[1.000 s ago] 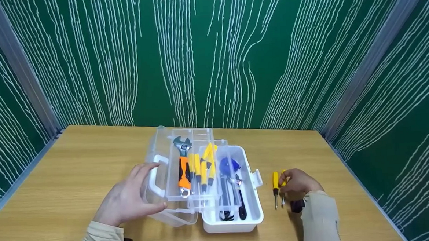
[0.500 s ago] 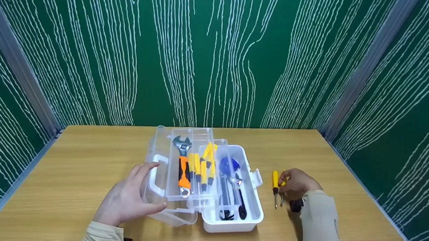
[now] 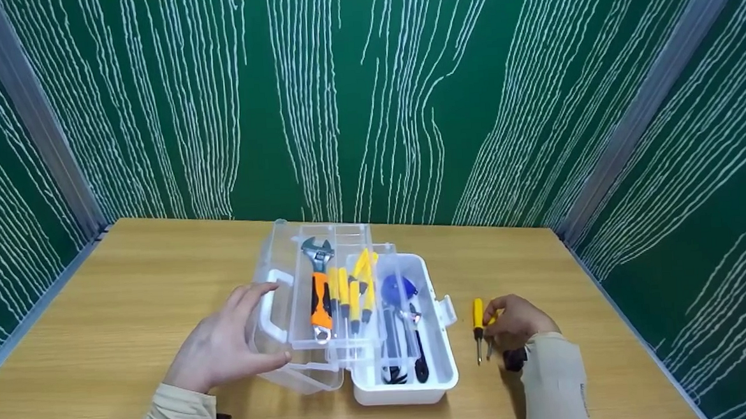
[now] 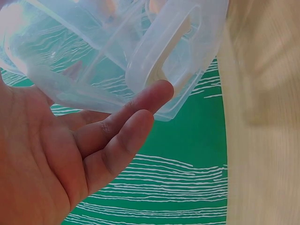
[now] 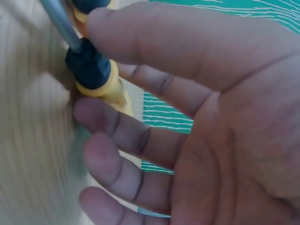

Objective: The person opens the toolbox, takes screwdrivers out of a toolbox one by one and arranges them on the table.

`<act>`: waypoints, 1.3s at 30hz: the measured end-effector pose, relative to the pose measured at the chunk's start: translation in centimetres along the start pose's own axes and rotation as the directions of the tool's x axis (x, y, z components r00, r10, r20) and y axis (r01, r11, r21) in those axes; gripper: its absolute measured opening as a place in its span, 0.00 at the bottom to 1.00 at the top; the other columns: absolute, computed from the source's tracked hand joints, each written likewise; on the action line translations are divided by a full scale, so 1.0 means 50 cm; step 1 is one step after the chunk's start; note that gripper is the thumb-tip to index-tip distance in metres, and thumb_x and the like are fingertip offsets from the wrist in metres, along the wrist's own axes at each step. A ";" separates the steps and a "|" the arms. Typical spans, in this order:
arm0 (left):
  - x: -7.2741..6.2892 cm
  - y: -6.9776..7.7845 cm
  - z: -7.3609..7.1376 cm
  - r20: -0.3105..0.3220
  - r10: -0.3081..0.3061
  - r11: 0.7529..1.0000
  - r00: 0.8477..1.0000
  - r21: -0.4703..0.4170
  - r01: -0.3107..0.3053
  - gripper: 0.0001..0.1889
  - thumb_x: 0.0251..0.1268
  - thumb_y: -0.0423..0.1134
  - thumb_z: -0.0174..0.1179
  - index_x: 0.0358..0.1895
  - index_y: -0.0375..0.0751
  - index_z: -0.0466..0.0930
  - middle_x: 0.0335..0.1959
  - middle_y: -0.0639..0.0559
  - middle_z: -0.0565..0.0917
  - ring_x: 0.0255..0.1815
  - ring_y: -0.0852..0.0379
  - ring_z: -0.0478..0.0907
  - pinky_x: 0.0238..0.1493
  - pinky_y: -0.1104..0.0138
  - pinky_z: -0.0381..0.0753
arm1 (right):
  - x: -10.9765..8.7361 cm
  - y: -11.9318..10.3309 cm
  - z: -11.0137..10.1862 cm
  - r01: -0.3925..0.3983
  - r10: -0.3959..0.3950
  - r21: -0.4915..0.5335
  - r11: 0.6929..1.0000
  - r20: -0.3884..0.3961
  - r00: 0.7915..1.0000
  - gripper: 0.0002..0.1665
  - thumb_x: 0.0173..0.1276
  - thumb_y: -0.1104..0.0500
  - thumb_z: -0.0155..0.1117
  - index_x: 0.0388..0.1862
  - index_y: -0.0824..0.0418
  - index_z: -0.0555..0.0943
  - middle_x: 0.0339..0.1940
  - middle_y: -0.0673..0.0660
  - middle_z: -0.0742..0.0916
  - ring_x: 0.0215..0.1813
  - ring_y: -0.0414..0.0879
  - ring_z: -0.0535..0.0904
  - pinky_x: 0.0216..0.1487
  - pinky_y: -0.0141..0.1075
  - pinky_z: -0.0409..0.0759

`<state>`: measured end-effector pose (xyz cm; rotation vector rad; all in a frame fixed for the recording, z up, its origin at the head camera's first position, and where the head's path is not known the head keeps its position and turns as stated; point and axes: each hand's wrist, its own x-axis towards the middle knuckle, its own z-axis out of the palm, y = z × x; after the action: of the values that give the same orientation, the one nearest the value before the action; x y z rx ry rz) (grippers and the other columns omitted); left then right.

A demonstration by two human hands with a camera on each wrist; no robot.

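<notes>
My left hand (image 3: 220,345) rests against the clear lid (image 3: 305,377) of a toolbox, its fingers by the white handle (image 3: 280,304) and its thumb spread below. In the left wrist view its fingers are extended, overlapping the handle. To the box's right, my right hand (image 3: 518,319) pinches a yellow-and-black screwdriver (image 5: 91,68) by its grip, thumb on one side and fingers on the other, low over the table. Most of its grip is hidden by the fingers in the head view. A second yellow screwdriver (image 3: 478,316) lies just left of it, shaft toward me.
An orange adjustable wrench (image 3: 320,298) and several yellow-handled tools (image 3: 354,300) show in the clear trays. The white toolbox base (image 3: 442,365) holds a blue round object (image 3: 397,289) and black-handled tools (image 3: 420,360). A latch (image 3: 446,310) sticks out rightward. Green walls (image 3: 469,89) enclose the wooden table (image 3: 178,264).
My right hand has shifted slightly left with the pinched screwdriver, whose shaft now lies nearer the other screwdriver. The left hand and toolbox have stayed in place.
</notes>
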<state>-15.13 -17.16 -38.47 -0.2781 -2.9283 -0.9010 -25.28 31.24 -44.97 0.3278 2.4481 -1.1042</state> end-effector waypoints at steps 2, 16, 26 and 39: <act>0.000 0.000 0.000 0.002 -0.001 1.000 1.000 -0.001 0.001 0.54 0.30 0.69 0.73 0.69 0.65 0.58 0.66 0.57 0.67 0.51 0.48 0.75 0.53 0.45 0.79 | -0.001 -0.001 -0.002 -0.001 0.001 0.001 1.000 0.002 1.000 0.15 0.56 0.68 0.71 0.43 0.62 0.79 0.40 0.61 0.81 0.34 0.51 0.76 0.30 0.33 0.78; 0.000 0.004 0.000 -0.010 0.015 1.000 1.000 0.010 -0.015 0.50 0.33 0.65 0.74 0.68 0.65 0.61 0.62 0.54 0.71 0.48 0.49 0.76 0.48 0.48 0.81 | -0.055 -0.054 -0.027 0.117 -0.182 -0.285 0.951 -0.216 0.959 0.17 0.58 0.57 0.71 0.44 0.60 0.79 0.44 0.61 0.82 0.40 0.53 0.74 0.37 0.39 0.72; -0.001 0.003 0.002 0.004 -0.010 1.000 1.000 0.012 0.010 0.51 0.33 0.65 0.74 0.68 0.65 0.59 0.64 0.55 0.69 0.49 0.47 0.76 0.50 0.46 0.81 | -0.103 -0.119 -0.015 0.145 -0.234 -0.298 0.943 -0.288 0.928 0.25 0.62 0.54 0.69 0.56 0.56 0.73 0.45 0.62 0.82 0.38 0.52 0.77 0.36 0.37 0.77; 0.000 0.005 0.002 0.020 -0.042 0.999 0.999 0.006 0.042 0.52 0.33 0.65 0.74 0.69 0.66 0.58 0.66 0.55 0.67 0.51 0.47 0.75 0.51 0.44 0.80 | -0.130 -0.184 0.053 0.375 -0.511 -0.348 0.859 -0.534 0.674 0.33 0.62 0.56 0.68 0.65 0.55 0.67 0.47 0.62 0.84 0.28 0.50 0.76 0.27 0.35 0.76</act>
<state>-15.06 -16.91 -38.39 -0.2277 -2.9646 -0.9006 -22.31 22.97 -37.40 -0.0083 3.3402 -1.0057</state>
